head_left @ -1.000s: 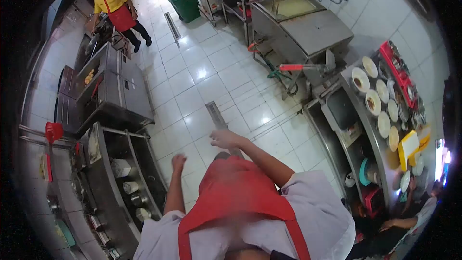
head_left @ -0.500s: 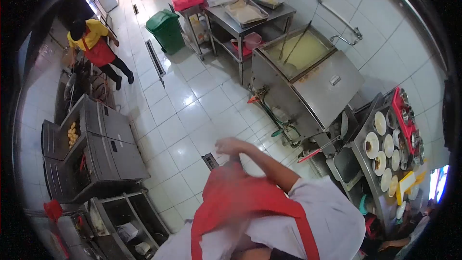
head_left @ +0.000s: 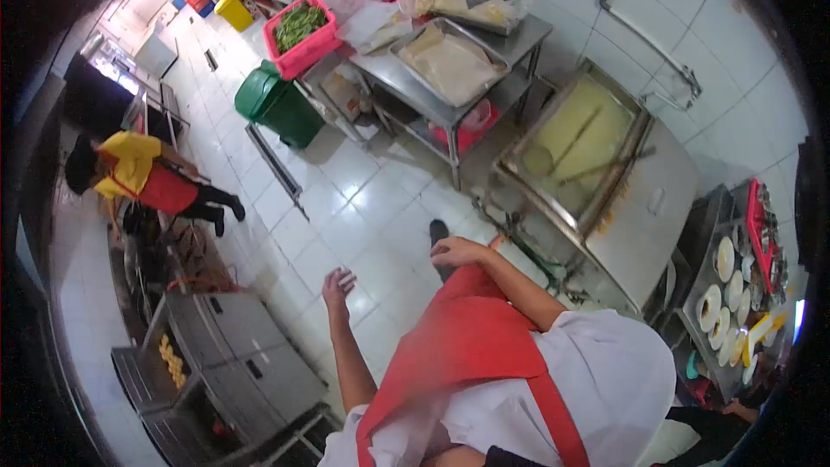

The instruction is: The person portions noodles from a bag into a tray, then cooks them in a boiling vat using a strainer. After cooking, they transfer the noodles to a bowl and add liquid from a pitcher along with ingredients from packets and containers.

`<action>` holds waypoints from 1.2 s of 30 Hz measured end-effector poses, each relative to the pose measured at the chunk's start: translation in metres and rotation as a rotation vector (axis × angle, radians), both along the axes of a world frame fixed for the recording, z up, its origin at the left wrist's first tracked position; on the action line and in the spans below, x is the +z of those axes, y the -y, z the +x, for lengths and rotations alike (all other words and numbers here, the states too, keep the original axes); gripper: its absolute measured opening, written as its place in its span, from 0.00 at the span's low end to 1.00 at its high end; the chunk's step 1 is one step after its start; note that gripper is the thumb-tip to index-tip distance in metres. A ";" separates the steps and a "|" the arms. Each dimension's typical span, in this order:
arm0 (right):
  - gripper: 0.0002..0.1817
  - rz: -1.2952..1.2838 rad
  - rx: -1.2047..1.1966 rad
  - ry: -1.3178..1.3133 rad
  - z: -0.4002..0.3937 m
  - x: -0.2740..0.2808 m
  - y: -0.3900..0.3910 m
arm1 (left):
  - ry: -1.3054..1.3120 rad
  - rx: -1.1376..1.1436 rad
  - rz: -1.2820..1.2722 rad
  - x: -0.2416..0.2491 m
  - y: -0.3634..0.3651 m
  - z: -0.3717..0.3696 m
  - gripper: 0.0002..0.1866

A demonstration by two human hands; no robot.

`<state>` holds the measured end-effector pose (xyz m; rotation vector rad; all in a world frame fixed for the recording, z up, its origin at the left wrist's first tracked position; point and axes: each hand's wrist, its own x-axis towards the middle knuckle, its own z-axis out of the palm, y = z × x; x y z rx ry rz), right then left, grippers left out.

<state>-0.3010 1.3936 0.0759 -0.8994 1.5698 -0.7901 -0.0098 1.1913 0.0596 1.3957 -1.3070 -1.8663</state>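
Note:
My left hand is raised at the end of a bare forearm over the tiled floor, fingers loosely bent and apart, with nothing seen in it. In front of my red apron is my right hand, its fingers relaxed and slightly curved, also empty. It is nearest to the apron's top edge and my dark shoe. Neither hand touches any equipment.
On the right stands a steel vat of yellowish liquid with long-handled tools. Ahead are a steel table with trays, a pink basket and a green bin. At left, a person stands by cooking equipment; a grey cabinet is nearer.
The view has shifted forward and turned, with the vat, table and bin nearer. My left hand has come into sight. My right hand now shows more clearly beside the apron.

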 end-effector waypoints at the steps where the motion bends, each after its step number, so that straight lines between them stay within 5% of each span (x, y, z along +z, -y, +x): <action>1: 0.25 0.019 -0.013 0.058 -0.021 -0.008 0.018 | 0.020 0.009 0.068 -0.011 0.011 -0.020 0.20; 3: 0.25 -0.059 -0.059 0.038 -0.076 0.008 0.067 | 0.027 -0.010 0.158 -0.060 0.030 -0.044 0.20; 7: 0.22 -0.207 -0.232 -0.243 -0.157 -0.003 0.176 | 0.061 -0.190 0.316 -0.022 0.057 -0.139 0.19; 14: 0.23 -0.326 -0.388 -0.262 -0.266 0.063 0.276 | 0.011 -0.577 0.157 0.044 0.192 -0.352 0.16; 15: 0.24 -0.362 -0.434 -0.235 -0.275 0.064 0.279 | -0.107 -0.743 0.003 0.030 0.223 -0.384 0.23; 17: 0.23 -0.337 -0.513 -0.175 -0.289 0.071 0.274 | -0.157 -0.853 -0.123 0.046 0.269 -0.472 0.21; 18: 0.22 -0.276 -0.596 -0.224 -0.295 0.068 0.273 | -0.040 -1.113 -0.972 0.039 0.303 -0.520 0.17; 19: 0.21 -0.217 -0.679 -0.279 -0.306 0.065 0.276 | -0.196 -0.774 -0.195 0.063 0.305 -0.566 0.16; 21: 0.21 -0.152 -0.772 -0.216 -0.333 0.060 0.291 | -0.328 -0.596 -0.118 0.101 0.319 -0.652 0.18; 23: 0.20 -0.226 -0.969 -0.332 -0.368 0.072 0.319 | -0.266 -0.565 -0.512 0.096 0.352 -0.728 0.26; 25: 0.20 -0.254 -1.062 -0.509 -0.411 0.093 0.355 | -0.233 -0.607 -0.670 0.043 0.400 -0.809 0.25; 27: 0.19 -0.281 -1.123 -0.688 -0.456 0.103 0.392 | -0.197 -0.620 -0.832 0.039 0.418 -0.845 0.24; 29: 0.18 -0.298 -1.080 -0.895 -0.499 0.103 0.421 | -0.047 -0.866 -1.044 0.056 0.422 -0.851 0.19; 31: 0.18 -0.251 -1.027 -0.917 -0.533 0.098 0.436 | 0.148 -1.053 -0.965 0.035 0.427 -0.875 0.15; 33: 0.17 -0.212 -0.969 -0.934 -0.554 0.091 0.439 | -0.206 -1.278 -0.742 0.075 0.414 -0.881 0.15; 36: 0.15 0.119 -0.998 -1.061 -0.566 0.080 0.430 | -0.515 -1.241 -0.775 0.109 0.383 -0.895 0.12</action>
